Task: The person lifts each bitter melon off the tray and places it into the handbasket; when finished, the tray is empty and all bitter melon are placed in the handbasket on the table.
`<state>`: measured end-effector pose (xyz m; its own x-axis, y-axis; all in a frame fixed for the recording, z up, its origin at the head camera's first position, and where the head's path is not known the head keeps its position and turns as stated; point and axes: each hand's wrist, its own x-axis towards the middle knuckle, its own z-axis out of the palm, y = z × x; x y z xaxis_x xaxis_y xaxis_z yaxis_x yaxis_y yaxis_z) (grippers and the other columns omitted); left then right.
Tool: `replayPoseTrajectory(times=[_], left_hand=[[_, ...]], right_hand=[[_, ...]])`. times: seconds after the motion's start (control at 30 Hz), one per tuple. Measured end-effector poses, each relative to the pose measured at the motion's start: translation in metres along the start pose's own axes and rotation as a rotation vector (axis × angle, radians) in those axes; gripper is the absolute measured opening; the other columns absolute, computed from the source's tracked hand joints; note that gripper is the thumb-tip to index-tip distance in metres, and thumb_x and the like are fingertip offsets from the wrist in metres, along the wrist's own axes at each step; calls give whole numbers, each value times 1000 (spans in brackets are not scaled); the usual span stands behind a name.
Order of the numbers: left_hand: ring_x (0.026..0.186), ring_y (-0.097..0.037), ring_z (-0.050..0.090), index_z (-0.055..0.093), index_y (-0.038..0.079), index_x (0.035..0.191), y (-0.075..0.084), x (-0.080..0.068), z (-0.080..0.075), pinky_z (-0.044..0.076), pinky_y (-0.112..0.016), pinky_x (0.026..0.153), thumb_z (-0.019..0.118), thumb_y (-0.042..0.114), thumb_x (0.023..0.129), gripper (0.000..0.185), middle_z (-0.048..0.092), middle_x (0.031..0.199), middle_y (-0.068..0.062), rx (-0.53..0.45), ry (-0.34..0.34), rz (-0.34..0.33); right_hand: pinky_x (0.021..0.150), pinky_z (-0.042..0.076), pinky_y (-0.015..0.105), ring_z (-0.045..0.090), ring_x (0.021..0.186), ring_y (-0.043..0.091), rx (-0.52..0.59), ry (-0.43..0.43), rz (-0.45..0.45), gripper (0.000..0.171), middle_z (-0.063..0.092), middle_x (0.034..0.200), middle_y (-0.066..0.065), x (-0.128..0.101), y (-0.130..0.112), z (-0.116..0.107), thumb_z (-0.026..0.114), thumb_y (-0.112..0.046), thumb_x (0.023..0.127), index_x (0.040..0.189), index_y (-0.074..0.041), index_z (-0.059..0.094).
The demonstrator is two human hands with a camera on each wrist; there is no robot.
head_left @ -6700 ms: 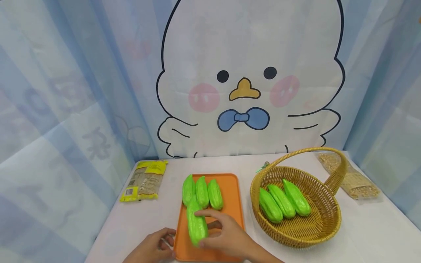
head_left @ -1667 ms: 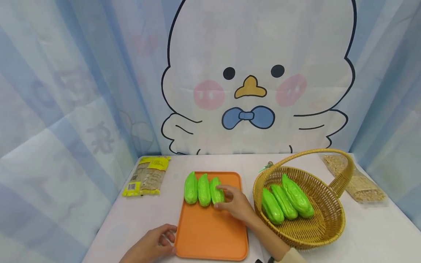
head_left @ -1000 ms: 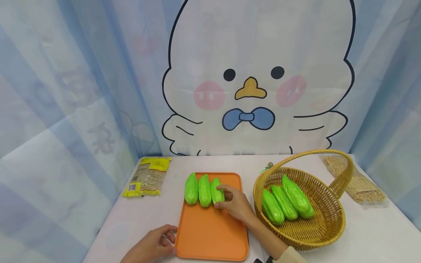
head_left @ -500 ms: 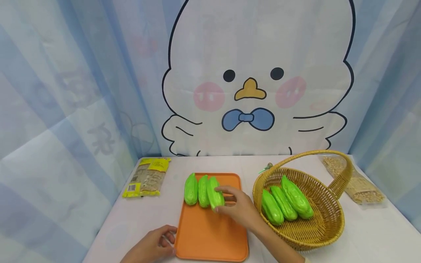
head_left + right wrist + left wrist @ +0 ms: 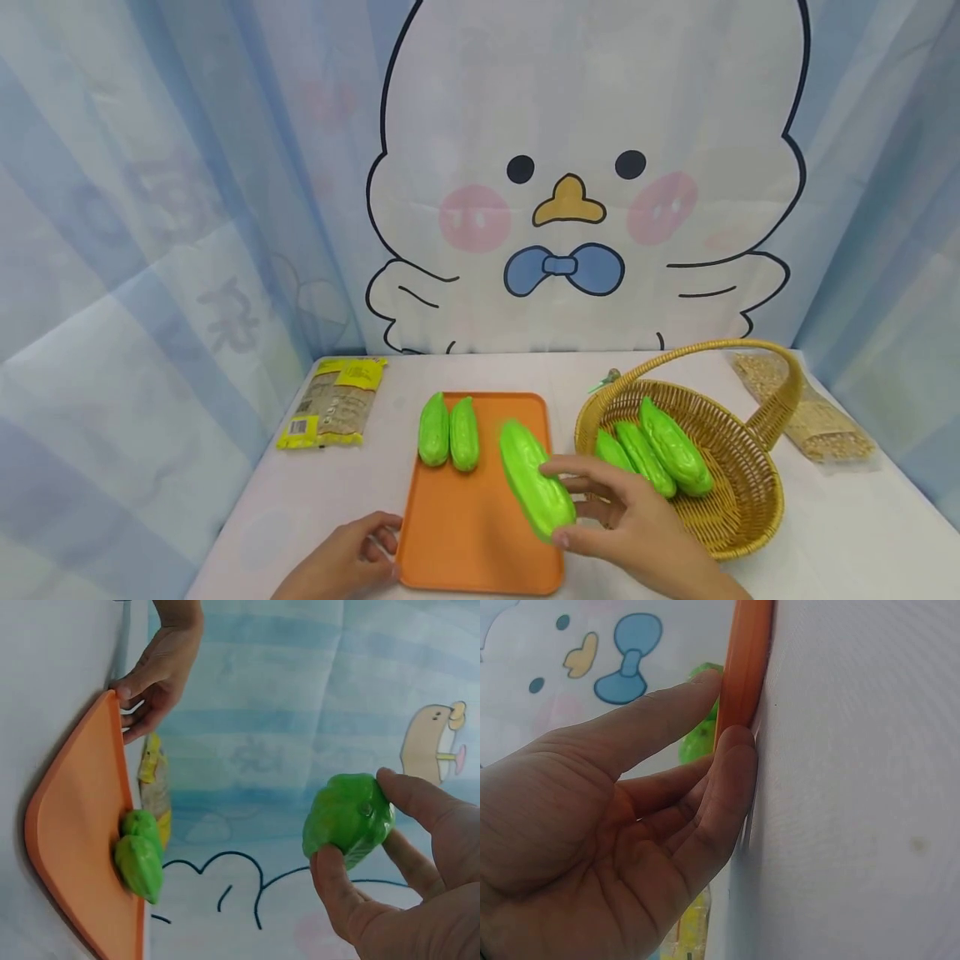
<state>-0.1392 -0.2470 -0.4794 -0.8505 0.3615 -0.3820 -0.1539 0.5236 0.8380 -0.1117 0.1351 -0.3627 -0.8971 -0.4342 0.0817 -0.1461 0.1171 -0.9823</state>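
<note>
My right hand [image 5: 637, 517] pinches a ridged, light-green gourd [image 5: 534, 482] between thumb and fingers, lifted above the right side of the orange tray [image 5: 480, 533]. The gourd's blunt end [image 5: 366, 810] faces the camera in the right wrist view. Two similar gourds, a left one [image 5: 433, 430] and a right one [image 5: 464, 435], lie side by side at the tray's back left. At the tray's near-left edge rests my left hand [image 5: 348, 554], its thumb and bent fingers touching the rim [image 5: 742, 675].
A wicker basket [image 5: 738, 521] with a tall handle holds three green gourds, partly hidden by my right hand. A yellow-labelled packet [image 5: 333, 403] lies at back left and a clear bag of grains [image 5: 810, 417] behind the basket. A small green-and-brown item [image 5: 607, 379] lies at the back.
My right hand moved a gourd from the tray to the basket earlier, then took the rightmost of three tray gourds, lifting it right and toward me. My left hand has stayed at the tray edge.
</note>
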Motion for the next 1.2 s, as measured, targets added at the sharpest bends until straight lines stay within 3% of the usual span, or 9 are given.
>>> replayPoseTrajectory(times=[0.17,0.33,0.47,0.6,0.7,0.8,0.97,1.2], left_hand=[[82,-21,57,56,-2,128,1,0,1,49,-38,73,77,14,85,50,59,95,-4,6,3,-24],[83,-22,57,56,-2,128,1,1,-1,48,-38,73,78,13,85,51,59,95,-4,20,2,1],[83,-22,58,56,-3,128,2,0,-3,49,-37,73,78,11,84,51,59,95,-3,32,7,22],[83,-22,58,56,-3,129,2,0,-3,49,-38,74,78,11,84,51,59,95,-3,32,12,15],[83,-21,58,56,-3,128,0,0,-2,49,-38,74,78,13,85,51,60,95,-3,29,7,2],[82,-21,58,57,-2,128,0,1,-1,49,-39,73,78,14,85,51,59,94,-4,20,1,-14],[83,-21,58,56,-2,129,0,1,1,49,-39,74,78,13,86,50,59,95,-4,1,-8,-24],[83,-21,58,56,-3,129,-1,1,0,49,-38,74,77,13,86,50,59,95,-4,11,-3,13]], right_hand=[[92,50,29,57,118,18,-40,27,51,56,48,143,15,-27,-11,-26,78,-12,86,137,-11,56],[87,52,29,59,115,11,-171,76,-7,57,56,136,0,-51,-7,-55,75,-5,87,139,-12,55],[81,55,34,59,116,8,-183,101,-51,59,54,137,-7,-61,2,-77,71,3,88,142,-8,51],[79,56,34,60,112,7,-236,136,-30,57,54,136,-8,-55,12,-97,71,1,89,142,-8,51],[80,55,30,60,110,6,-306,168,20,56,51,140,2,-45,20,-107,75,-9,88,140,-11,54],[81,55,30,60,114,16,-316,178,60,56,45,145,13,-34,30,-113,78,-17,87,139,-13,56],[81,55,32,54,118,45,-316,179,67,58,41,145,25,-19,44,-116,80,-20,85,137,-8,57],[81,55,31,54,118,47,-355,184,132,62,40,144,28,-4,55,-115,84,-28,80,135,-11,59]])
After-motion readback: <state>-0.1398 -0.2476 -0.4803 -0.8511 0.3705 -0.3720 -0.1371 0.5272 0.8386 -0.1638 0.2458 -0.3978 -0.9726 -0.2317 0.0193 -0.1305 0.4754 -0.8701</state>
